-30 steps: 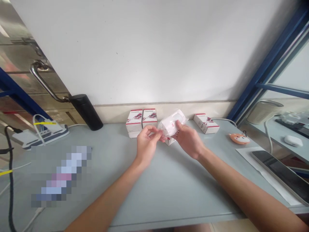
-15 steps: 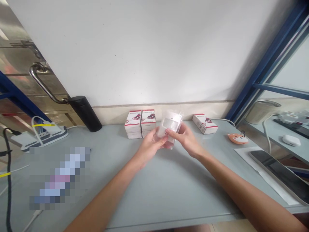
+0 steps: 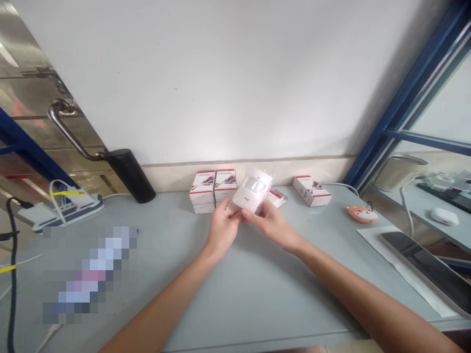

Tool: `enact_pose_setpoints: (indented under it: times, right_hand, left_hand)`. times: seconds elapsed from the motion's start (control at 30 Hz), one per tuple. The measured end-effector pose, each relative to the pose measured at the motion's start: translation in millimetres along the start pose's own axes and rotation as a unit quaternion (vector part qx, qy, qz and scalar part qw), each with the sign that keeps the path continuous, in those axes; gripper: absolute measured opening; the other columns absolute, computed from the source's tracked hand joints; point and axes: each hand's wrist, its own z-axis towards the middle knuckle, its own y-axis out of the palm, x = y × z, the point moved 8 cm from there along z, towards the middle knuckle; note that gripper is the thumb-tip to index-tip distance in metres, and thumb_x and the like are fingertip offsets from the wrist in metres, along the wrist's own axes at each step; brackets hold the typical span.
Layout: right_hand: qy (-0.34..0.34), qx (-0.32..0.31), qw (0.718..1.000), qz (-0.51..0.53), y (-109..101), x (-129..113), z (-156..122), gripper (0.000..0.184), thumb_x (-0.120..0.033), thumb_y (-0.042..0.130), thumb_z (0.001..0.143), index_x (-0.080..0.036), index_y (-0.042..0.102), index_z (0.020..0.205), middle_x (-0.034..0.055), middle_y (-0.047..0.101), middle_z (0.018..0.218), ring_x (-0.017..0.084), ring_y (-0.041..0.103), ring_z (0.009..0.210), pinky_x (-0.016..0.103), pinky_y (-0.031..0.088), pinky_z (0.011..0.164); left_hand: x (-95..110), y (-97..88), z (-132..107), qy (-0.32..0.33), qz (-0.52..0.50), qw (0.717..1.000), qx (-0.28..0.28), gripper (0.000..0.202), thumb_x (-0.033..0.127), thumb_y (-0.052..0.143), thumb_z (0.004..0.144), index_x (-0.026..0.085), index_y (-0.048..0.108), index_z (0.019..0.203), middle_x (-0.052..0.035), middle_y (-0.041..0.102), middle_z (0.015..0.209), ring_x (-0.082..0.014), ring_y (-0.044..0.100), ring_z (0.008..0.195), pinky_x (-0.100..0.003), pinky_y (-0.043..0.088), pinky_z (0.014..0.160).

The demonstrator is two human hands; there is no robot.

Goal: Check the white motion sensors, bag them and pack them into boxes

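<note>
A white motion sensor [image 3: 250, 189] in a clear plastic bag is held up above the desk, its front facing me and tilted. My left hand [image 3: 223, 226] is closed on its lower left side. On the lower right, my right hand [image 3: 275, 223] grips it too, thumb across the bottom edge. Behind the right hand lies a partly hidden white and red box [image 3: 276, 198]. Stacked white and red boxes [image 3: 202, 192] stand just behind my left hand, and another box [image 3: 312, 192] lies farther right.
Left on the grey desk [image 3: 235, 299] are a black bottle [image 3: 131, 175], a power strip [image 3: 69, 213] with cables and a blurred-out object [image 3: 86, 274]. To the right lie an orange animal-shaped case [image 3: 362, 214] and a dark phone-like slab [image 3: 423, 267] on white paper. A wall rises behind.
The sensor has turned and tipped in my hands, so its front now shows more plainly. Both hands have shifted slightly left and lower on it. The box behind has come into view.
</note>
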Motion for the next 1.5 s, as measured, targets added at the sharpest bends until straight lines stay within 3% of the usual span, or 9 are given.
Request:
enact_pose_setpoints:
  times: [0.2, 0.33, 0.43, 0.63, 0.97, 1.13, 1.23, 1.37, 1.5]
  right_hand:
    - [-0.055, 0.003, 0.998, -0.005, -4, -9, 4, 0.046, -0.060, 0.064, 0.096, -0.020, 0.062, 0.119, 0.0096, 0.074, 0.112, 0.027, 0.068, 0.104, 0.039, 0.055, 0.090]
    - [-0.073, 0.019, 0.997, -0.013, -14, -15, 6, 0.052, -0.057, 0.064, 0.097, -0.020, 0.057, 0.132, 0.0124, 0.070, 0.129, 0.029, 0.065, 0.118, 0.041, 0.052, 0.097]
    - [-0.068, 0.004, 0.996, -0.062, -12, -18, 3, 0.046, -0.055, 0.064, 0.098, -0.019, 0.060, 0.127, 0.0115, 0.070, 0.125, 0.027, 0.065, 0.113, 0.039, 0.052, 0.094]
    - [-0.057, 0.010, 0.994, -0.096, -11, -19, 1, 0.039, -0.053, 0.061, 0.100, -0.019, 0.061, 0.120, 0.0079, 0.071, 0.114, 0.023, 0.063, 0.101, 0.034, 0.051, 0.085]
    - [0.008, 0.126, 0.992, -0.022, -39, -16, 5, 0.046, -0.061, 0.067, 0.092, -0.019, 0.065, 0.112, 0.0083, 0.074, 0.107, 0.024, 0.067, 0.091, 0.034, 0.053, 0.076]
    - [0.017, 0.175, 0.984, 0.021, -66, -7, 12, 0.049, -0.065, 0.068, 0.090, -0.019, 0.070, 0.108, 0.0078, 0.076, 0.106, 0.025, 0.068, 0.095, 0.035, 0.052, 0.083]
    - [0.052, 0.143, 0.987, 0.047, -67, 2, 14, 0.050, -0.065, 0.070, 0.089, -0.019, 0.071, 0.108, 0.0086, 0.077, 0.107, 0.026, 0.069, 0.097, 0.038, 0.053, 0.088]
    - [0.052, 0.064, 0.996, 0.029, -55, 3, 15, 0.052, -0.060, 0.071, 0.090, -0.024, 0.068, 0.127, 0.0074, 0.077, 0.118, 0.027, 0.070, 0.108, 0.038, 0.053, 0.094]
    - [0.064, 0.094, 0.992, -0.049, -66, 8, 16, 0.060, -0.061, 0.069, 0.092, -0.025, 0.061, 0.139, 0.0073, 0.078, 0.114, 0.026, 0.070, 0.108, 0.039, 0.053, 0.093]
  left_hand:
    - [-2, 10.8, -1, 0.003, 0.042, 0.996, -0.081, 0.049, 0.036, 0.077, 0.088, 0.019, 0.064, 0.131, -0.0101, 0.078, 0.111, -0.0242, 0.073, 0.092, -0.035, 0.056, 0.083]
    - [7, 2.4, -4, 0.023, 0.065, 0.996, -0.052, 0.052, 0.033, 0.072, 0.092, 0.026, 0.059, 0.142, -0.0085, 0.072, 0.128, -0.0270, 0.067, 0.117, -0.037, 0.051, 0.098]
    - [14, 2.4, -4, 0.023, 0.031, 0.997, -0.067, 0.045, 0.040, 0.066, 0.097, 0.026, 0.062, 0.140, -0.0094, 0.068, 0.136, -0.0299, 0.061, 0.128, -0.038, 0.049, 0.101]
    - [6, 19.0, -4, -0.058, -0.094, 0.984, -0.142, 0.048, 0.049, 0.063, 0.100, 0.022, 0.062, 0.139, -0.0144, 0.067, 0.137, -0.0312, 0.065, 0.120, -0.040, 0.056, 0.091]
    - [-20, 29.2, -13, -0.150, -0.142, 0.957, -0.203, 0.046, 0.045, 0.076, 0.093, 0.019, 0.065, 0.129, -0.0139, 0.071, 0.119, -0.0238, 0.069, 0.100, -0.041, 0.052, 0.094]
    - [-21, 26.8, -12, -0.163, -0.105, 0.957, -0.216, 0.038, 0.047, 0.073, 0.095, 0.016, 0.071, 0.117, -0.0112, 0.070, 0.109, -0.0221, 0.069, 0.097, -0.040, 0.052, 0.094]
    - [-20, 27.3, -14, -0.173, -0.113, 0.957, -0.206, 0.046, 0.053, 0.068, 0.097, 0.017, 0.066, 0.125, -0.0143, 0.068, 0.123, -0.0255, 0.072, 0.102, -0.044, 0.053, 0.099]
    - [-28, 25.1, -15, -0.197, -0.109, 0.959, -0.169, 0.052, 0.053, 0.071, 0.095, 0.016, 0.061, 0.129, -0.0181, 0.067, 0.133, -0.0294, 0.075, 0.105, -0.050, 0.053, 0.104]
    - [-33, 19.4, -12, -0.198, -0.092, 0.965, -0.144, 0.052, 0.049, 0.075, 0.093, 0.014, 0.061, 0.130, -0.0189, 0.074, 0.121, -0.0284, 0.076, 0.100, -0.050, 0.054, 0.103]
